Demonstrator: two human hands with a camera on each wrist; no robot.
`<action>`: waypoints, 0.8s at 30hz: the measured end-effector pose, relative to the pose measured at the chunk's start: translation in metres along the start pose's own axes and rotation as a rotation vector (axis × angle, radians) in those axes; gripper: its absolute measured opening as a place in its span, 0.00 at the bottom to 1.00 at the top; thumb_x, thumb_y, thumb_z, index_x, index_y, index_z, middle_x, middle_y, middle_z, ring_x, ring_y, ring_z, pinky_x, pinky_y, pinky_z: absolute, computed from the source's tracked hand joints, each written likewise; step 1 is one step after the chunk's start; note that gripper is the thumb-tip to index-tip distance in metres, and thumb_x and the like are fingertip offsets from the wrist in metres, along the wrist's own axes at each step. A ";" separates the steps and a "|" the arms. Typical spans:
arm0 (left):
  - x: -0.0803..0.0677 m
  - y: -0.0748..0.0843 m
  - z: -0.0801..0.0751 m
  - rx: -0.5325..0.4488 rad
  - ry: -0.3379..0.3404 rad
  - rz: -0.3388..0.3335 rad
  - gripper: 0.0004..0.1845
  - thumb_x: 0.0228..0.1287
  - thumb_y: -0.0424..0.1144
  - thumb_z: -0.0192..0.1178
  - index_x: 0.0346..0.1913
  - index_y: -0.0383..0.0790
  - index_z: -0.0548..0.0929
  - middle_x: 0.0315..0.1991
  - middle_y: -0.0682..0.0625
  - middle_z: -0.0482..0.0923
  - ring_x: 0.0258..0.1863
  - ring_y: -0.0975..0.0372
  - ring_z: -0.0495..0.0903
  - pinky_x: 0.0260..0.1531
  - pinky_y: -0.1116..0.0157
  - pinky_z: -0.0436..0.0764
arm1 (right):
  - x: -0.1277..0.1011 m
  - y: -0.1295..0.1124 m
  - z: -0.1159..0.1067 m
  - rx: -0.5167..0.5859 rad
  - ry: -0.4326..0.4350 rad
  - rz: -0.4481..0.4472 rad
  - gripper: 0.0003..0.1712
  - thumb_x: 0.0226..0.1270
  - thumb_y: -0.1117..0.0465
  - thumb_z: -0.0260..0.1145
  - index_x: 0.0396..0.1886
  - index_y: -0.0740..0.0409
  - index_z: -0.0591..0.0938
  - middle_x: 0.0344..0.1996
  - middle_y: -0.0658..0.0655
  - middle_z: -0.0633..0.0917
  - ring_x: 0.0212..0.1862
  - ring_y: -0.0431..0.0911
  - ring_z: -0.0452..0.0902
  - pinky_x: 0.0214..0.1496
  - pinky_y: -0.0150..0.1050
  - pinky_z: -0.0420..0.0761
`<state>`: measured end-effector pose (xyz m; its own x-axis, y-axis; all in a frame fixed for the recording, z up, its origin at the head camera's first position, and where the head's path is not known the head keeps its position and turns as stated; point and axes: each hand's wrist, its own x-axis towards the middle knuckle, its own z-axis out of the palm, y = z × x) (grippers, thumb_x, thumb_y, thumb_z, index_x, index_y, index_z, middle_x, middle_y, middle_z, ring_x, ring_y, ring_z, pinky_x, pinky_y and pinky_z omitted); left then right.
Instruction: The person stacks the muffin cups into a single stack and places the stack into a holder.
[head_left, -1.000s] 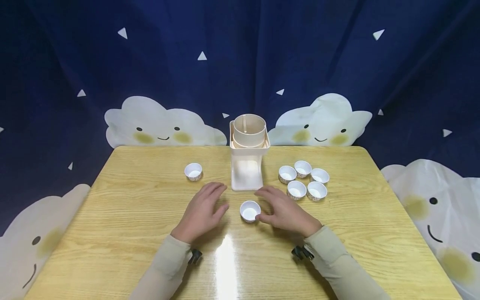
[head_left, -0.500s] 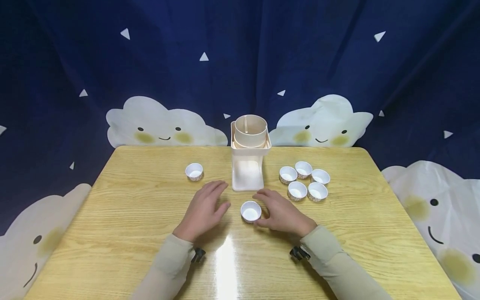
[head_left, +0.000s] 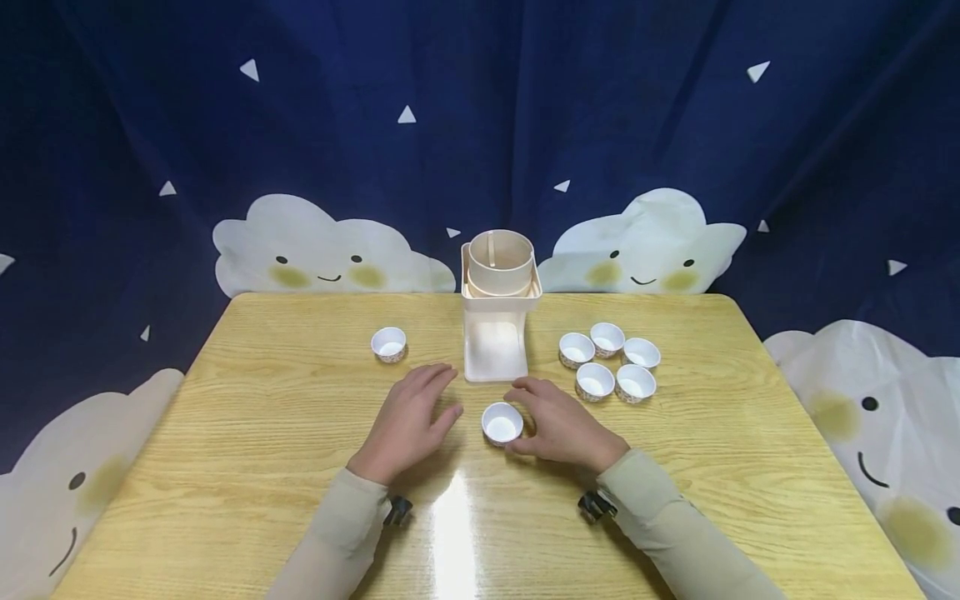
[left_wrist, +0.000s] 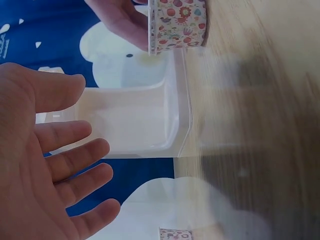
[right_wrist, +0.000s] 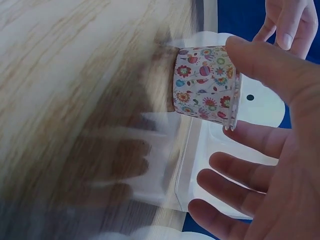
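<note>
A small cup (right_wrist: 204, 85), its wall printed with red and green flowers and its inside plain white, stood upright on the bench (head_left: 285, 400) between the two hands. It narrowed toward its base. The thumb of the right hand (head_left: 566, 425) lay against its near edge and the fingers arched by its far edge; whether they pinched it or only touched could not be told. The fingers of the left hand (head_left: 405, 421) were spread and slightly bent, holding nothing, just beside the cup.

The bench was pale, streaky wood grain, glossy enough to mirror the hand. Beyond the fingers of both hands rose a stand (head_left: 495, 348) of smooth cream plastic, round-cornered, with a cylindrical tub (head_left: 501, 271) on top. Past the left fingers stood a single cup (head_left: 388, 344); to the right of the right fingers, five cups (head_left: 595, 381) clustered, all open side up.

Compared with a second before, the right thumb had slid from the cup's right side to its near edge. The left hand, stand and cups looked unmoved.
</note>
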<state>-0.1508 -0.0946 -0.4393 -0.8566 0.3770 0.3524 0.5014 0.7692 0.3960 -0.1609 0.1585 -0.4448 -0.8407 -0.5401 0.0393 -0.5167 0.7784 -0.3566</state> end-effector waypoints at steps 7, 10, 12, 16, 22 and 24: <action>-0.001 -0.001 -0.003 -0.011 0.002 -0.020 0.26 0.65 0.44 0.64 0.63 0.37 0.78 0.63 0.44 0.78 0.65 0.50 0.75 0.64 0.48 0.74 | 0.001 -0.003 0.000 -0.002 0.011 -0.013 0.35 0.49 0.45 0.79 0.55 0.55 0.81 0.63 0.63 0.78 0.62 0.58 0.76 0.63 0.54 0.77; -0.001 -0.001 -0.004 -0.022 -0.002 -0.031 0.26 0.65 0.44 0.64 0.63 0.37 0.77 0.64 0.43 0.77 0.65 0.50 0.74 0.65 0.48 0.73 | 0.002 -0.003 0.000 -0.002 0.012 -0.005 0.35 0.49 0.45 0.80 0.54 0.55 0.81 0.63 0.63 0.78 0.62 0.58 0.76 0.64 0.54 0.77; -0.001 -0.001 -0.005 -0.030 -0.001 -0.036 0.26 0.64 0.44 0.64 0.64 0.37 0.77 0.64 0.43 0.77 0.66 0.49 0.74 0.65 0.48 0.73 | 0.003 -0.002 0.000 0.000 0.013 0.003 0.34 0.49 0.46 0.79 0.54 0.56 0.81 0.63 0.63 0.77 0.63 0.59 0.76 0.65 0.54 0.77; -0.002 -0.003 -0.006 -0.038 0.007 -0.045 0.27 0.64 0.42 0.65 0.64 0.37 0.77 0.64 0.43 0.77 0.66 0.49 0.74 0.65 0.48 0.73 | 0.005 -0.001 0.000 0.000 0.017 0.014 0.33 0.49 0.46 0.79 0.54 0.56 0.82 0.63 0.63 0.78 0.63 0.58 0.76 0.65 0.54 0.77; -0.004 -0.007 -0.008 -0.051 0.023 -0.064 0.27 0.63 0.42 0.66 0.63 0.35 0.77 0.63 0.42 0.77 0.65 0.49 0.74 0.64 0.47 0.73 | 0.009 0.001 0.001 0.008 0.020 0.009 0.33 0.50 0.47 0.79 0.54 0.57 0.82 0.62 0.62 0.78 0.62 0.57 0.76 0.63 0.53 0.78; -0.005 -0.008 -0.009 -0.059 0.028 -0.065 0.27 0.63 0.42 0.66 0.64 0.35 0.77 0.63 0.42 0.77 0.65 0.48 0.74 0.64 0.47 0.73 | 0.010 0.001 0.002 0.009 0.024 0.007 0.34 0.51 0.46 0.78 0.55 0.57 0.81 0.62 0.62 0.78 0.62 0.57 0.76 0.64 0.52 0.77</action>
<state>-0.1497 -0.1069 -0.4363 -0.8844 0.3117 0.3474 0.4516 0.7596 0.4681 -0.1694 0.1538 -0.4466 -0.8483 -0.5262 0.0593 -0.5089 0.7792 -0.3658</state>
